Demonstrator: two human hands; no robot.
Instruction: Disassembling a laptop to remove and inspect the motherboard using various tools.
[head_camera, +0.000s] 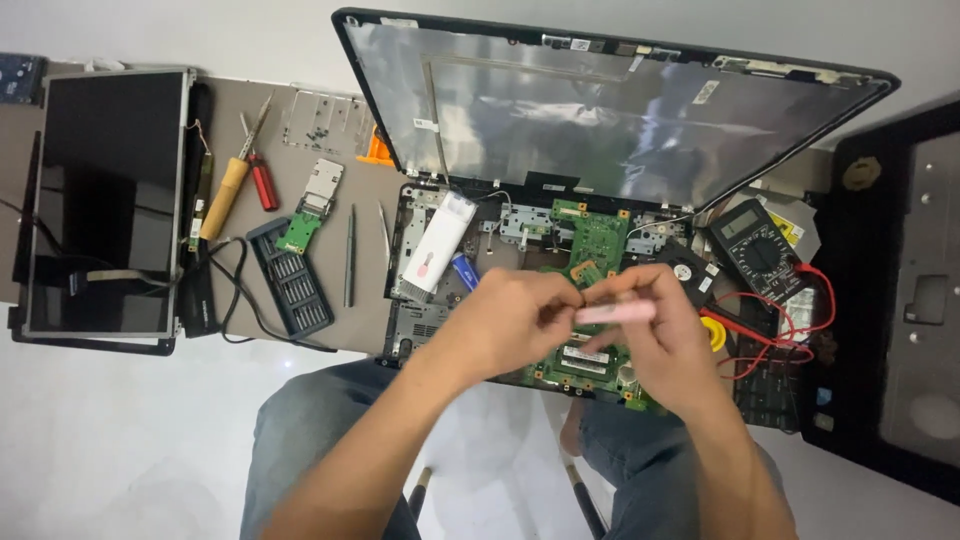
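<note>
**Listener:** Two hands in view, I gather. What lies around them, starting from the left?

**Me:** At the far left of the frame lies a bare flat display panel (105, 200), dark and glossy. Just right of it, on the brown mat (235, 110), there is a wooden-handled tool (226, 195) beside red-handled pliers (262, 178), then a dark tray of screwdriver bits (292, 278) with a small green circuit card (300, 230) at its top end. A slim grey pick (349, 256) lies next, upright in the frame.

**Listener:** And in the centre?

**Me:** An opened laptop (600, 110), its lid shell tilted back across the top of the frame, its green main board (592, 240) exposed. A white plastic block (438, 245) rests on the left part of the base.

**Listener:** Where are your hands?

**Me:** Over the board, centre of the frame, just below the middle. My left hand (505, 320) is curled, its fingertips pinching the left end of a pale pink stick (614, 313). My right hand (672, 345) closes round the other end. The stick lies level between them, above the board, not touching it.

**Listener:** And to the right?

**Me:** A black multimeter (757, 248) with red leads (780, 325) looped below it, then a black laptop cover (900, 300) at the right edge.
</note>
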